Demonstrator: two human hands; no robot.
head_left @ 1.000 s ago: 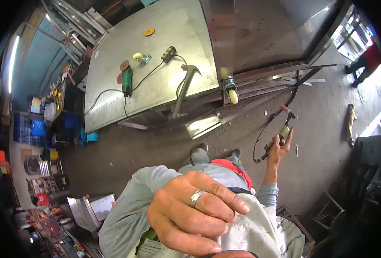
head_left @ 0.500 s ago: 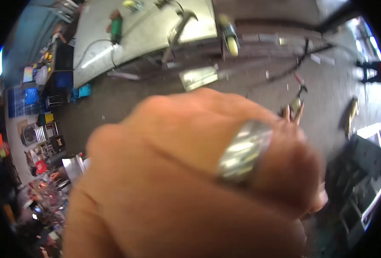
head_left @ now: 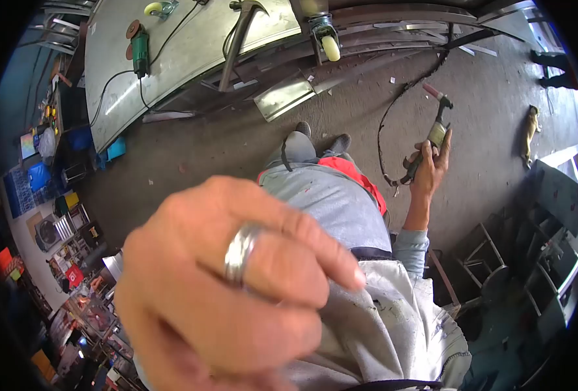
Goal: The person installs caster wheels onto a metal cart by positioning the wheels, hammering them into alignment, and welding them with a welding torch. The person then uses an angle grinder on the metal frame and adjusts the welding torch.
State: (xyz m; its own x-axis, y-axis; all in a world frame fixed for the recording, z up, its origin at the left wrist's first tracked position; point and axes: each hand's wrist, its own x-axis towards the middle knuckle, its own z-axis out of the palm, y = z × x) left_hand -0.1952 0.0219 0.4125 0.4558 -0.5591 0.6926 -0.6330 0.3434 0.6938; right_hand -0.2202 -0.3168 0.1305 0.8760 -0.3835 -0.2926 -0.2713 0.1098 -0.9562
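Note:
My left hand, a silver ring on one finger, is large and close to the camera, its fingers curled; whatever they hold, if anything, is hidden. Out to the right, my right hand is wrapped round a welding torch with a pink nozzle, pointing up and away over the floor. A dark cable loops from the torch's lower end. Below my left hand's fingertips lies the pale apron on my chest.
A metal table bears a green grinder and a hammer. A caster sticks out at its edge. A metal plate is beyond my feet. A dog lies right; a person's legs stand behind. Metal frames are lower right.
The view has tilted, so the table sits higher. My left hand came very close to the camera, then drew back slightly, lower left. My right hand still holds the torch.

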